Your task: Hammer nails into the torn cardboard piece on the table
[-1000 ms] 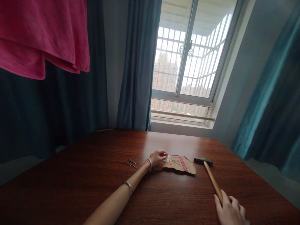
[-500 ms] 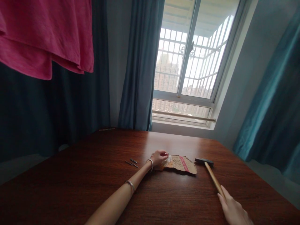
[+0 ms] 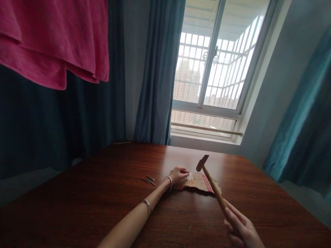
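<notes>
My left hand (image 3: 178, 175) rests on a piece of cardboard (image 3: 199, 181) lying on the table. Its thumb and fingers pinch what looks like a nail (image 3: 188, 172), upright over the cardboard and mostly hidden by the fingers. The cardboard is dotted with holes and has a pink-red stripe, white and orange patches and a ragged edge. In my right hand (image 3: 240, 224) is a hammer (image 3: 214, 186), gripped low on its wooden handle. The dark hammer head is raised above the cardboard's far side, to the right of my left hand.
Three loose nails (image 3: 150, 178) lie on the brown wooden table (image 3: 103, 206), left of my left wrist. Behind the table are a barred window (image 3: 207, 69) and blue curtains (image 3: 157, 69). A pink cloth (image 3: 64, 41) hangs at the upper left.
My right hand has lifted the hammer from near the tabletop right of the cardboard and swung its head up and left. My left hand keeps its pinch; the view has shifted slightly.
</notes>
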A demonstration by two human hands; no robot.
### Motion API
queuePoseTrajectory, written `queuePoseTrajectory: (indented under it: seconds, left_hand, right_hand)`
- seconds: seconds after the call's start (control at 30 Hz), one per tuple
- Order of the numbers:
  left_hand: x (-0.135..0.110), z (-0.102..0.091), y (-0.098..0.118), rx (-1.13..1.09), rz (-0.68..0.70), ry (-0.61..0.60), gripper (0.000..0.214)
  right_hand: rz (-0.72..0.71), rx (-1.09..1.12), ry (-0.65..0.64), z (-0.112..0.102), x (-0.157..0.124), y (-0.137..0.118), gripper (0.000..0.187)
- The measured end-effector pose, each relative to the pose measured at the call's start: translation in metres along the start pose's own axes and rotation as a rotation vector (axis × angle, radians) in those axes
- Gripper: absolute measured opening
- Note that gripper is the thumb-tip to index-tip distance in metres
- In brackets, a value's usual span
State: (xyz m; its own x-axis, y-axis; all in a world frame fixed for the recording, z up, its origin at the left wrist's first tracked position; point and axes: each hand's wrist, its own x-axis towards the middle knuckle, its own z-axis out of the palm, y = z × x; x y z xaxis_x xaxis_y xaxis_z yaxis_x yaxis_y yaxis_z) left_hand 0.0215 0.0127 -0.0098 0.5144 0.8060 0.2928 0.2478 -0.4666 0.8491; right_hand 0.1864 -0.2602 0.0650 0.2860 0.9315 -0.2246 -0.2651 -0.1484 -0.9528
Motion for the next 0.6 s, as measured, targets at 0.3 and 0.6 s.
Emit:
queuePoseTrajectory:
  seconds: [0.3, 0.6]
  left_hand:
    - [-0.004, -0.002, 0.007, 0.031, -0.006, 0.013, 0.027]
    - [-0.001, -0.001, 0.006, 0.002, -0.009, -0.002, 0.026]
  right_hand:
    - [0.027, 0.042, -0.102, 0.024, 0.007, 0.003, 0.075]
    - [0.013, 0.017, -0.113, 0.028, 0.007, 0.006, 0.084]
